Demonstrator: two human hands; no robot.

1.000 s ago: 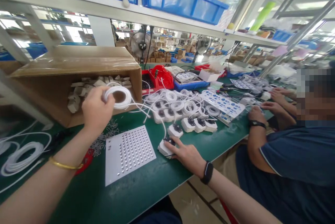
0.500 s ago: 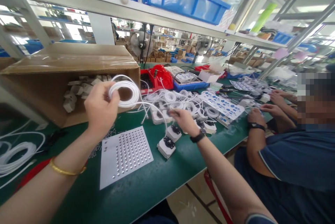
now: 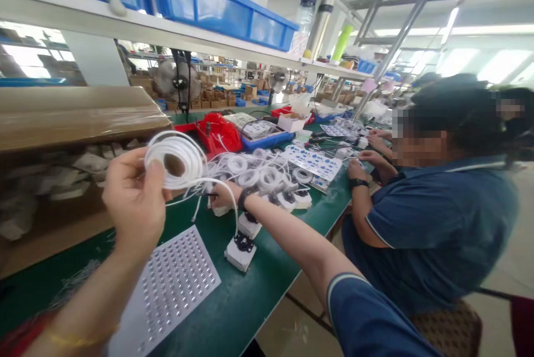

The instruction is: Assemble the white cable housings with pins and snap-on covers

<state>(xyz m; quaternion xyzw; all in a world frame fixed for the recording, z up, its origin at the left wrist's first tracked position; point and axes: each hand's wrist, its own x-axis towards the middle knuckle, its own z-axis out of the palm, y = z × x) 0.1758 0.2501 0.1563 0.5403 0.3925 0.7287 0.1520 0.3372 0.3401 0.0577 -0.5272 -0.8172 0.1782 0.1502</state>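
Note:
My left hand (image 3: 136, 196) is closed on a coil of white cable (image 3: 189, 159), held up above the bench. From the coil, the cable arcs down to a white square box with a black top (image 3: 241, 254) standing on the green bench. Reaching under and beyond that cable, my right hand (image 3: 225, 196) has its fingers closed on a thin dark strip (image 3: 205, 194), whose kind I cannot make out. A second white box (image 3: 249, 227) stands just behind the first. Behind my right hand lies a heap of coiled white cables (image 3: 267, 176).
A pale sheet with rows of shiny dots (image 3: 179, 279) lies in front. An open cardboard box (image 3: 79, 118) with white parts stands left. Behind are a red bin (image 3: 217, 134), a blue tray (image 3: 267, 141) and printed sheets (image 3: 312, 161). A co-worker (image 3: 425, 223) sits at the right.
My view has turned to the right. My right hand has moved left, closer to the coil and past the hanging cable. My left hand still holds the coil.

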